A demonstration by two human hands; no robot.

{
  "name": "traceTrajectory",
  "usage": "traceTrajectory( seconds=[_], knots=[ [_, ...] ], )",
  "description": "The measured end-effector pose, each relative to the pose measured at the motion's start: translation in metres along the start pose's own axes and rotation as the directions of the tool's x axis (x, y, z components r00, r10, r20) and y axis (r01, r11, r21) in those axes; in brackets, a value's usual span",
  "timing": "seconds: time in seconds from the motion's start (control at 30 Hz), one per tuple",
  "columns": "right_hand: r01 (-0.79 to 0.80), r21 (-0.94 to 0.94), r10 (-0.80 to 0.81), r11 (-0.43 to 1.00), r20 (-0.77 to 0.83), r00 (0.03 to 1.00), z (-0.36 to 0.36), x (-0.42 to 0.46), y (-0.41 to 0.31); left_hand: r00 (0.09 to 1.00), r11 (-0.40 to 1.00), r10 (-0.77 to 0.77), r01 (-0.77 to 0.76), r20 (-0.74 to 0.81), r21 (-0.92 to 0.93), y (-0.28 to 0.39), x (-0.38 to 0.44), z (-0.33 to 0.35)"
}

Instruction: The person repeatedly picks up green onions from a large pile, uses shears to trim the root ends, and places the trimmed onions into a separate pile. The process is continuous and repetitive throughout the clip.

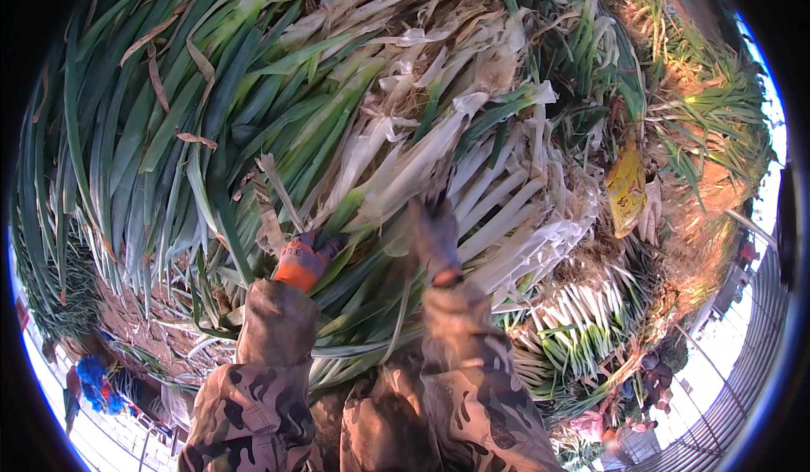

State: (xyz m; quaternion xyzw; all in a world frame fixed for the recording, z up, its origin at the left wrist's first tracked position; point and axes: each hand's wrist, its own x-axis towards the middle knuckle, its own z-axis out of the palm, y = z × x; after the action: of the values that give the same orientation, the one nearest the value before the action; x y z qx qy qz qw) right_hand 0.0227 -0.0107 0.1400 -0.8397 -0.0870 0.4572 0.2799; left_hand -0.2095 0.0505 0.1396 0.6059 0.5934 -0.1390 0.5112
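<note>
Long green onions (253, 86) lie in a big heap before me, green leaves to the left, white stalks and roots to the upper right. My left hand (308, 258), in a grey and orange work glove, is closed around the green leaves of a green onion (405, 171) whose white stalk points up and right. My right hand (438, 235), also gloved and blurred by motion, is at the lower side of that white stalk; its fingers are hard to make out. Peeled white stalks (497, 193) lie side by side just right of it.
Torn pale skins (544, 250) lie right of the peeled stalks. A yellow plastic packet (626, 187) rests further right. Neat rows of small green onions (579, 323) lie at the lower right, with people (655, 380) beyond. A blue bundle (93, 380) is at the lower left.
</note>
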Motion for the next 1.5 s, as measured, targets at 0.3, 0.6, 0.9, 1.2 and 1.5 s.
traceTrajectory(
  seconds=[0.3, 0.6, 0.9, 1.2, 1.5],
  knots=[
    [0.099, -0.021, -0.099, 0.995, 0.017, 0.995, 0.004, 0.033, 0.054, 0.999, 0.997, 0.047, -0.046, 0.015, -0.062, -0.006, 0.002, 0.007],
    [0.051, 0.091, -0.058, 0.995, 0.079, 0.995, 0.012, -0.028, 0.054, 0.990, 0.971, 0.130, -0.116, 0.058, -0.210, -0.008, 0.009, 0.006],
    [0.074, 0.252, -0.116, 0.965, 0.155, 0.981, 0.004, -0.103, 0.058, 0.989, 0.950, 0.139, -0.149, -0.054, -0.273, 0.021, 0.030, -0.004],
    [0.149, 0.176, -0.159, 0.973, 0.046, 0.986, -0.024, 0.031, 0.003, 0.999, 0.955, 0.021, -0.033, -0.042, -0.296, 0.010, 0.022, 0.046],
    [0.206, -0.047, -0.202, 0.977, 0.077, 0.976, -0.038, 0.074, -0.014, 0.984, 0.779, -0.076, -0.042, -0.162, -0.626, -0.017, 0.037, 0.073]
  ],
)
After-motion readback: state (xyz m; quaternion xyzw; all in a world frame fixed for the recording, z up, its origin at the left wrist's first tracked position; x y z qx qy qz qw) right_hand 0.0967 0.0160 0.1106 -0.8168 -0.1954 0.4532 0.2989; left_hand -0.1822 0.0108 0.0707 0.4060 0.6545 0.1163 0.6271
